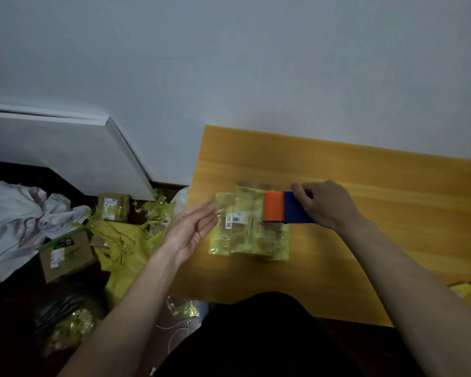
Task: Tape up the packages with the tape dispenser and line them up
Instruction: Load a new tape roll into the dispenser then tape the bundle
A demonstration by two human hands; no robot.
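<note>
Two hands on the job: right hand (324, 204) grips the blue end of the dispenser (286, 207), fingers curled over it, orange end sitting on the top right part of the package (249, 229). Left hand (193, 229) is flat, fingers straight, tips just touching the package's left edge, holding nothing. Package lies near the middle-left of the yellow surface (365, 254), already glossy with yellow tape; whether a strip is coming off the roll I can't tell. Looks like a tape pass across the top. To do it well: pin the package harder with the left palm so it doesn't slide, keep the dispenser low and flat, pull in one straight stroke, then tilt onto the blade to cut. More boxes (65, 253) wait on the floor.
</note>
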